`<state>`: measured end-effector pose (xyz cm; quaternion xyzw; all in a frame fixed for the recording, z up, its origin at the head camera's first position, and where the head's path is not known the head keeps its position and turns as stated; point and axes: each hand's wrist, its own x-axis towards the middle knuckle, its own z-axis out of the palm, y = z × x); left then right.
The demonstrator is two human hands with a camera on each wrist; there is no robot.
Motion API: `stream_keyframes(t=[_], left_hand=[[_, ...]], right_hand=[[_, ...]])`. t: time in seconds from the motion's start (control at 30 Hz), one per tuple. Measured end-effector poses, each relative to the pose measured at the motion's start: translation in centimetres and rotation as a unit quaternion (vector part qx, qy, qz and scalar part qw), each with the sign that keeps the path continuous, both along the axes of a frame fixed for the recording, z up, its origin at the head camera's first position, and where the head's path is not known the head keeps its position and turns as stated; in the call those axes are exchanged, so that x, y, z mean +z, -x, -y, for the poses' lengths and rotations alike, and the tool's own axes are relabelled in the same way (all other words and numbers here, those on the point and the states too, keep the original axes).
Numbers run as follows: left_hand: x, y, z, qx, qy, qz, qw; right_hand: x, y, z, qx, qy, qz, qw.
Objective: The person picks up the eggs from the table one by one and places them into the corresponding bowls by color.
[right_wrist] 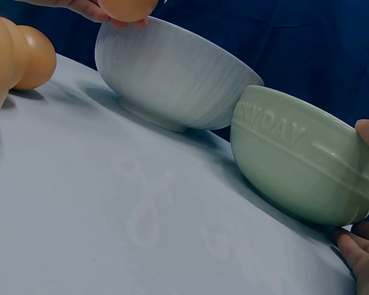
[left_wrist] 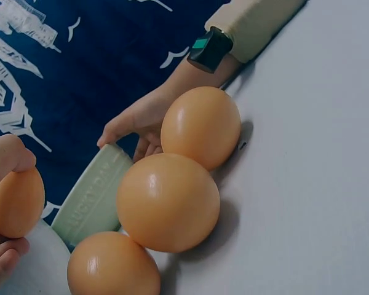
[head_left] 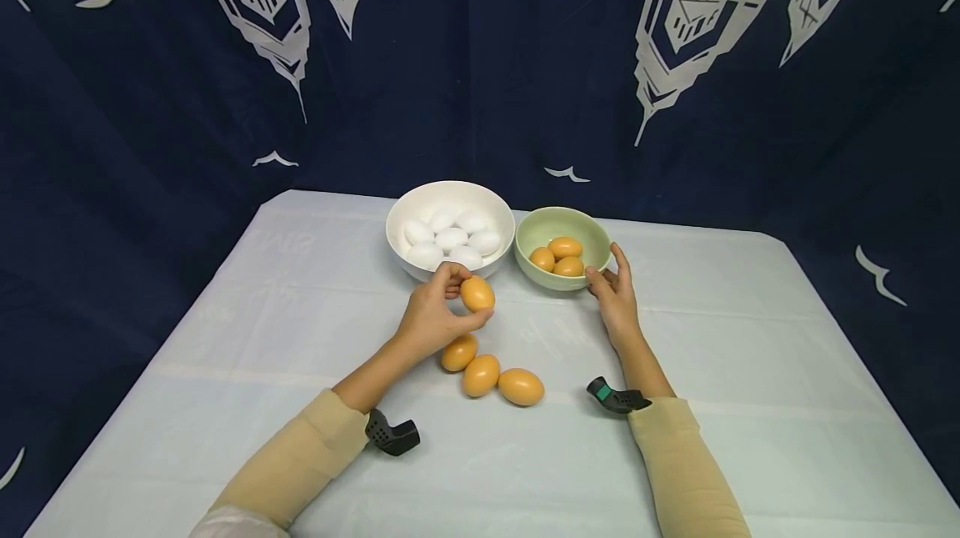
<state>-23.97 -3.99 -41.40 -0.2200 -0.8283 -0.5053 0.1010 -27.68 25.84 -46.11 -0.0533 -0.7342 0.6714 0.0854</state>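
Between thumb and fingers, my left hand [head_left: 438, 309] pinches a brown egg [head_left: 477, 294], raised in front of the white bowl [head_left: 397, 242]. Three more brown eggs [head_left: 481, 375] lie on the table close below that hand; they loom large in the left wrist view. My right hand [head_left: 617, 296] grips the right side of a green bowl [head_left: 528, 271], thumb at the rim and fingers low on its outer wall. Three brown eggs [head_left: 565, 248] sit inside this bowl. Raised lettering marks its outer wall in the right wrist view. Several white eggs [head_left: 452, 239] fill the white bowl.
Both bowls stand side by side near the back edge of the table, which has a pale cloth [head_left: 750, 404]. Behind it hangs a dark blue curtain [head_left: 465, 79] with white prints. Each wrist carries a black camera mount [head_left: 393, 435].
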Motion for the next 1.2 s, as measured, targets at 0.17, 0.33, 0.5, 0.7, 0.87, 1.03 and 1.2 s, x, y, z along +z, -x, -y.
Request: stream_keyframes(t=[0.17,0.33,0.5,0.7,0.87,1.03,1.2], left_hand=[[0.2,0.3,-0.7,-0.01,0.001,-0.004,0.9999],[0.4,0.7,-1.5,-0.015,0.006,-0.001,0.9999],[0.7,0.9,-2.3,-0.023,0.014,0.004,0.9996],[1.0,1.7,-3.4,-0.036,0.007,0.016,0.9992],[1.3,2.3,-4.3,-0.045,0.003,0.027,0.9986],[1.6,2.8,-5.0,-0.04,0.007,0.029,0.9987],[1.8,3.2,-5.5,-0.035,0.007,0.038,0.9987]], right_hand=[[0.3,-0.1,0.1,0.001,0.002,0.008,1.0],[1.7,-0.9,0.7,0.009,0.005,0.016,0.9998],[2.4,-1.4,0.8,0.011,0.004,0.011,0.9999],[0.6,-0.3,0.0,0.005,0.006,0.005,1.0],[-0.2,0.0,-0.2,0.0,-0.007,0.0,1.0],[-0.2,0.0,-0.1,-0.001,-0.009,-0.003,1.0],[-0.2,0.1,-0.1,-0.001,-0.008,-0.004,1.0]])
